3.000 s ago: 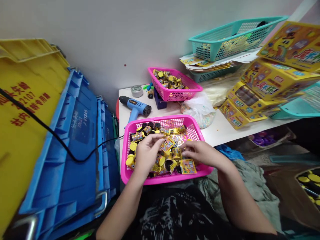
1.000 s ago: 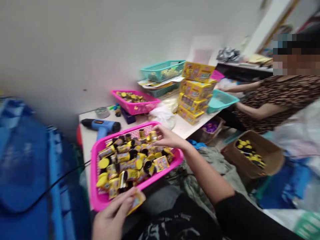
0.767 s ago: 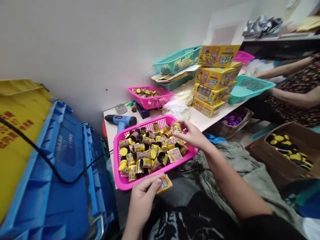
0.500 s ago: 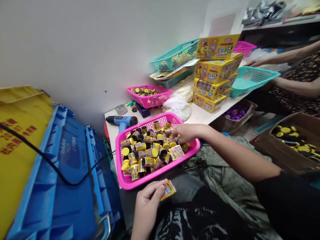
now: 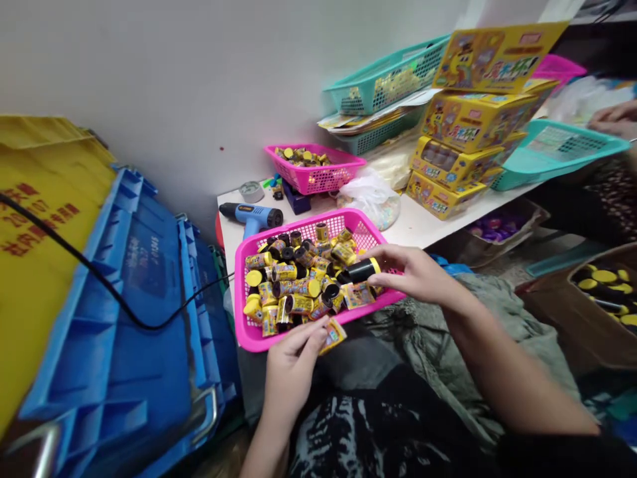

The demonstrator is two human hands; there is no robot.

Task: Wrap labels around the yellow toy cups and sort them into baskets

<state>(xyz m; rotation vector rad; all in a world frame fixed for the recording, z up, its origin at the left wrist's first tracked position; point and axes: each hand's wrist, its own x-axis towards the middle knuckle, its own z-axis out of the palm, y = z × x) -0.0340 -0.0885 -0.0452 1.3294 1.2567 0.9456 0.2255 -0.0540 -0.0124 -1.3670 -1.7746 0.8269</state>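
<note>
A pink basket (image 5: 251, 342) holds many small black cylinders with yellow lids, most wrapped in printed yellow labels. My left hand (image 5: 293, 355) is at the basket's near edge, pinching a small printed yellow label (image 5: 332, 336) between thumb and fingers. Over the basket's right side, my right hand (image 5: 411, 271) has its thumb and fingers around a plain black cylinder (image 5: 361, 271) with a yellow end. Just below that cylinder, a flat printed label (image 5: 358, 295) lies on the heap.
Behind the basket are a blue heat gun (image 5: 253, 216), a tape roll (image 5: 251, 192), a smaller pink basket (image 5: 318, 178) and a plastic bag (image 5: 371, 199). Yellow printed boxes (image 5: 462, 123) are stacked at right. Blue crates (image 5: 144, 318) stand left. Another person's hand (image 5: 617, 119) shows far right.
My right hand has lifted from the heap and now has a bare black cylinder in its fingers. My left hand, still pinching the label, is closer to the basket's edge. The view has shifted.
</note>
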